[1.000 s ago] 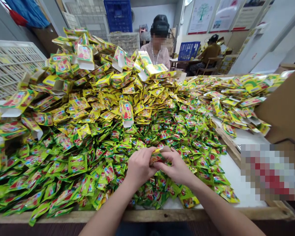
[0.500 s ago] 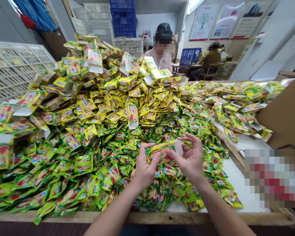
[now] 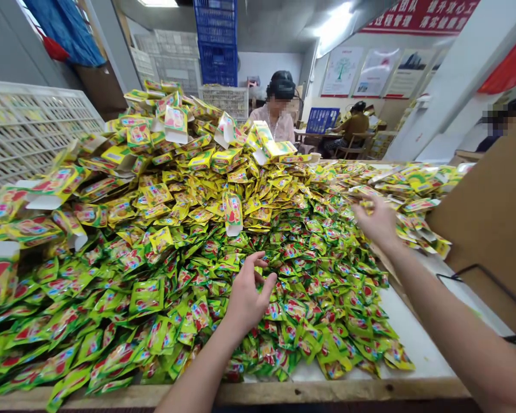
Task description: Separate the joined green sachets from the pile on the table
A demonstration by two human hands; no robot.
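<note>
My left hand [image 3: 250, 293] hovers over the heap of small green sachets [image 3: 284, 292], thumb and fingers apart and nothing between them. My right hand [image 3: 377, 222] reaches forward to the right, by the near edge of the pile of yellow-green printed cartons [image 3: 417, 179]. Its fingers are blurred, and I cannot make out whether they touch a carton. Yellow sachets [image 3: 189, 192] lie behind the green ones. One small carton [image 3: 233, 213] rests upright on the sachets, its white end flap toward me.
Open cartons [image 3: 176, 120] are piled high at the back left, beside a white plastic crate [image 3: 38, 115]. A wooden strip [image 3: 327, 392] edges the table. A large cardboard box [image 3: 485, 229] stands at right. A person [image 3: 275, 112] sits across the table; others are farther back.
Both hands held a carton between them; now they are apart. My right hand has moved forward and right to the carton pile, and my left hand has let go. The view has tilted up.
</note>
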